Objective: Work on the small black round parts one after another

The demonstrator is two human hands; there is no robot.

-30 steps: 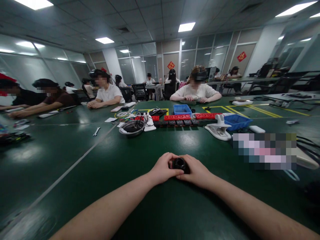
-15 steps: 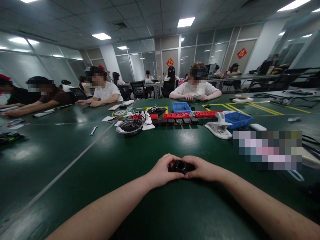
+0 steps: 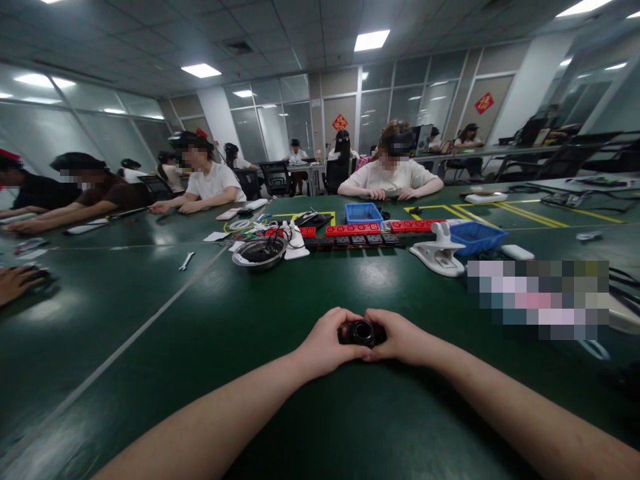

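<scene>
A dark, glossy round object with a ring-shaped opening (image 3: 361,332) sits between my hands, low over the green table (image 3: 280,413); its exact kind does not show. My left hand (image 3: 330,341) wraps round its left side, thumb along the near edge. From the right, my right hand (image 3: 400,339) closes on it in the same way. The thumb tips meet in front of the object, and the fingers arch over its far side. Its underside and flanks are hidden by my fingers.
Ahead lie a metal bowl (image 3: 259,255) of black parts, red power strips (image 3: 353,230), a blue tray (image 3: 364,214), another blue tray (image 3: 475,238) and a white clamp stand (image 3: 440,257). A wrench (image 3: 187,261) lies left. Several people sit around; a person's hand (image 3: 17,283) reaches in at far left.
My two hands hold nearly the same pose around the dark object, with only a slight shift of the right hand. At far left, another person's hand has come into view over black parts.
</scene>
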